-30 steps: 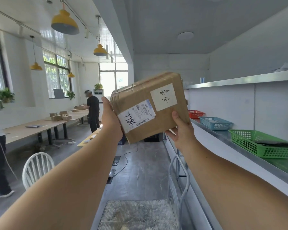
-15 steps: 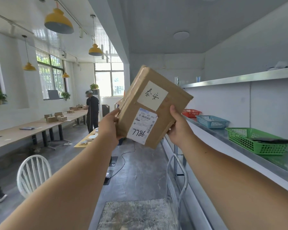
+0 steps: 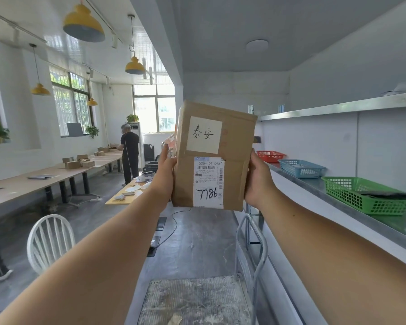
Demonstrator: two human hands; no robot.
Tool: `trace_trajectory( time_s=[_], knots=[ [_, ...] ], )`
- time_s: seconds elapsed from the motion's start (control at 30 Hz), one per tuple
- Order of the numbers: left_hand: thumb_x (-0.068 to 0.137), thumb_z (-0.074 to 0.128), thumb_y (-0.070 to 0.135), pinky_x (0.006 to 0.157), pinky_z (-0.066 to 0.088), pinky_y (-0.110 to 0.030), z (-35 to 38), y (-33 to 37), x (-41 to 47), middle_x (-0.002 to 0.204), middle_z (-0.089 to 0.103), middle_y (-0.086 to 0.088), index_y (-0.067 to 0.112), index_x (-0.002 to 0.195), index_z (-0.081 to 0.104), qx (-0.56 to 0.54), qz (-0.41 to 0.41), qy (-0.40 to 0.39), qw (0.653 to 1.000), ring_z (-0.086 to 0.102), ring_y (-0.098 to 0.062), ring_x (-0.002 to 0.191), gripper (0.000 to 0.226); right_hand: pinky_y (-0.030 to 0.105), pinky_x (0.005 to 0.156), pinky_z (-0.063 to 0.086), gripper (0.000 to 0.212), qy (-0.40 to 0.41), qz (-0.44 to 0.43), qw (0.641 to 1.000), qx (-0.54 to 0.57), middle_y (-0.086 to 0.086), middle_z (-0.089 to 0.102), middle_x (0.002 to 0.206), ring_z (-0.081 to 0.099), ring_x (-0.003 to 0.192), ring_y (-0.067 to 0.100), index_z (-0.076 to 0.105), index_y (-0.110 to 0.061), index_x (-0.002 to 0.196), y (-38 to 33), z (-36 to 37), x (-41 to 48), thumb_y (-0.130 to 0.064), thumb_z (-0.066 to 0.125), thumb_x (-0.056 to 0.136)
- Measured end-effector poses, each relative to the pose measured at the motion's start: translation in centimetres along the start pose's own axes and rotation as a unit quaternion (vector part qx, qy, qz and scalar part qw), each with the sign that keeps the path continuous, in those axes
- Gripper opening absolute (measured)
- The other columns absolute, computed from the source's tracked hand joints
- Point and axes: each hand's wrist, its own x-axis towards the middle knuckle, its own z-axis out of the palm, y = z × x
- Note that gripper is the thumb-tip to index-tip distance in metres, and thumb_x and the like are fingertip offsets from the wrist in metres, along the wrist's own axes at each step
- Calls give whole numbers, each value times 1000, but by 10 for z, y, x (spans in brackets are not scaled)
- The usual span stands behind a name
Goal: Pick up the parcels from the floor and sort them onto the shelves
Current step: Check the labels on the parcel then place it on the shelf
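I hold a brown cardboard parcel (image 3: 234, 146) upright at chest height in front of me. It carries a white handwritten note on top and a shipping label marked 7786 below. My left hand (image 3: 165, 171) grips its left edge and my right hand (image 3: 257, 178) grips its right edge. The steel shelf (image 3: 314, 184) runs along the right wall, with a red basket (image 3: 270, 156), a blue basket (image 3: 301, 168) and a green basket (image 3: 366, 195) standing on it. A higher shelf (image 3: 338, 109) hangs above.
A metal trolley (image 3: 251, 252) with a worn platform stands just below my arms. A white chair (image 3: 48, 240) is at the lower left. Long tables (image 3: 63, 174) with several boxes line the left side, where a person (image 3: 130, 156) stands. Cables lie on the grey floor (image 3: 197, 242).
The parcel has turned clockwise from tilted to upright, so its labels now read straight. Both hands kept hold of its sides.
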Motion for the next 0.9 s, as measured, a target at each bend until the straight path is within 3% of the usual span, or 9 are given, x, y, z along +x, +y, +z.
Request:
trace_trajectory(
  time_s=[0.1,0.17,0.23,0.3,0.4,0.47,0.6,0.8,0.9],
  knots=[
    [100,39,75,98,58,-46,0,7,-4,127,78,-7,31,140,68,-43,-22,-6,999,75,-30,115,66,63,110,49,66,32,-9,999,-42,14,72,136,68,126,39,79,-23,123,-1,3,-4,-73,69,82],
    [107,36,64,91,61,-44,-4,4,-5,110,83,-4,28,130,73,-64,-27,-15,997,80,-24,99,57,60,106,54,74,50,-17,994,-91,11,78,124,73,118,36,82,-26,116,-2,7,-6,-84,70,71],
    [110,33,53,78,62,-37,-8,-4,-4,98,83,-2,24,112,76,-83,-28,-39,995,81,-20,87,51,48,89,64,67,54,-26,991,-116,0,83,106,79,101,24,81,-28,109,-6,10,-7,-84,67,75],
    [110,34,54,86,62,-41,-10,-9,-3,107,81,-4,22,113,74,-109,-27,-56,992,78,-25,99,52,43,84,64,61,33,-28,992,-118,-1,82,112,77,109,23,79,-26,116,-10,13,-5,-77,62,86],
    [92,35,85,114,47,-62,-9,-13,-2,145,67,-14,23,147,60,-164,-52,-108,979,64,-40,133,86,54,109,53,70,-14,-25,995,-92,12,74,133,69,126,34,71,-22,136,-11,21,-11,-74,49,95],
    [79,33,95,120,35,-69,-7,-17,1,155,57,-17,26,156,49,-207,-81,-126,967,54,-46,141,104,57,112,49,80,-48,-5,996,-68,16,69,139,66,129,37,65,-20,143,-9,24,-15,-79,39,95],
    [84,19,93,120,34,-69,-10,-20,3,153,59,-18,28,155,49,-245,-92,-132,956,53,-47,141,101,52,103,56,86,-78,10,995,-58,16,69,140,67,128,35,62,-19,146,-6,26,-25,-80,25,96],
    [71,67,85,120,35,-70,-13,-22,-2,152,61,-16,24,149,59,-227,-44,-161,959,55,-44,141,99,56,110,51,81,-76,7,995,-57,15,69,140,66,129,36,67,-23,140,-2,25,-27,-81,33,94],
    [83,56,82,120,38,-68,-14,-26,-2,145,67,-14,25,143,65,-220,-42,-161,961,60,-42,137,83,58,115,46,83,-75,14,996,-45,16,68,142,64,132,37,64,-22,144,3,19,-24,-81,36,93]
  ],
)
